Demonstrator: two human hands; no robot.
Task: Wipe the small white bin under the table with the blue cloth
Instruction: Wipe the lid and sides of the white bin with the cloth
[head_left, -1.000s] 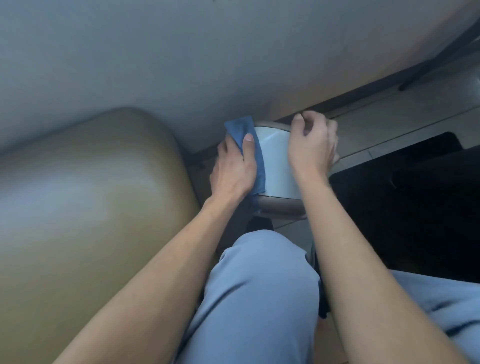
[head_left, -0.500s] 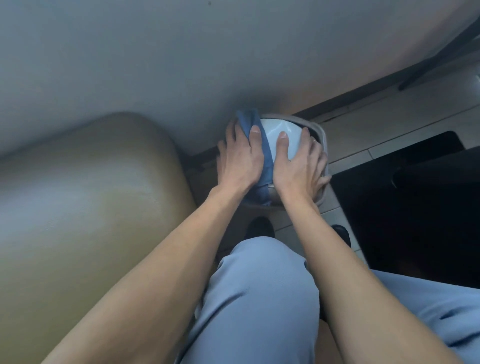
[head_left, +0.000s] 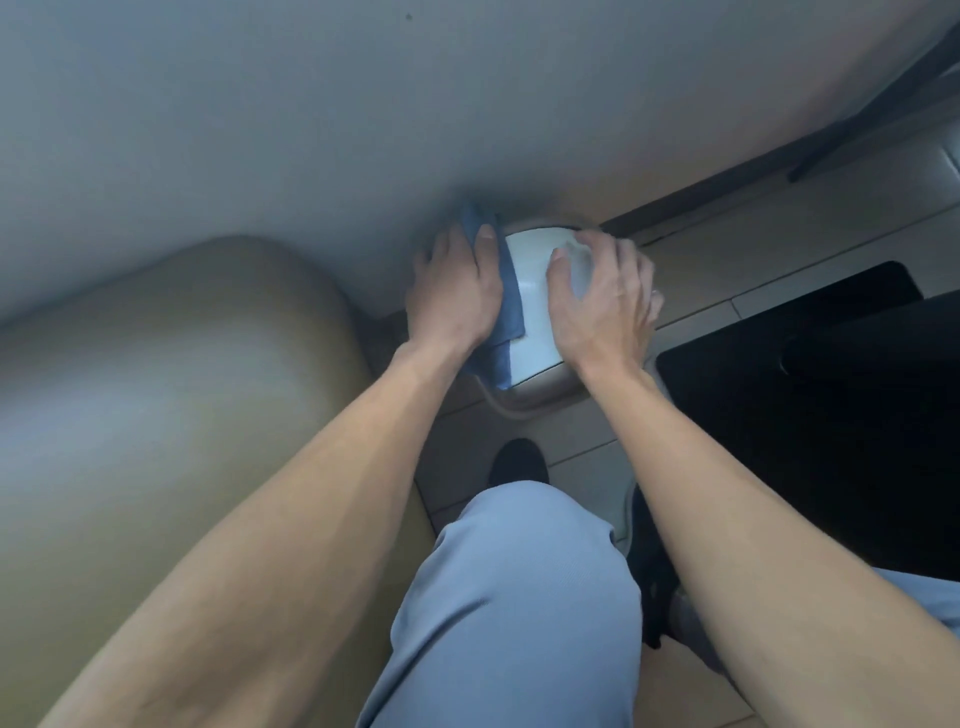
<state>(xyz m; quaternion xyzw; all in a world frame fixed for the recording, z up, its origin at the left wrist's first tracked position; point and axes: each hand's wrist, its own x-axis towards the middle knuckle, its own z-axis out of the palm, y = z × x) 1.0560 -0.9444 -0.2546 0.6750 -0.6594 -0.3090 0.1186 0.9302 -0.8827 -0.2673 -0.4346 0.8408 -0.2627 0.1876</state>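
The wipe was judged to be under way and not finished: the left hand (head_left: 453, 291) lay with fingers extended, pressing the blue cloth (head_left: 508, 312) flat against the left side of the small white bin (head_left: 535, 312), while the bare white wall between the hands gave no sign of which portions had already been covered. The right hand (head_left: 602, 296), fingers spread and partly blurred, rested over the bin's right side to steady it. The bin stood on the floor beneath the counter (head_left: 363, 104), its mouth and any contents hidden from view.
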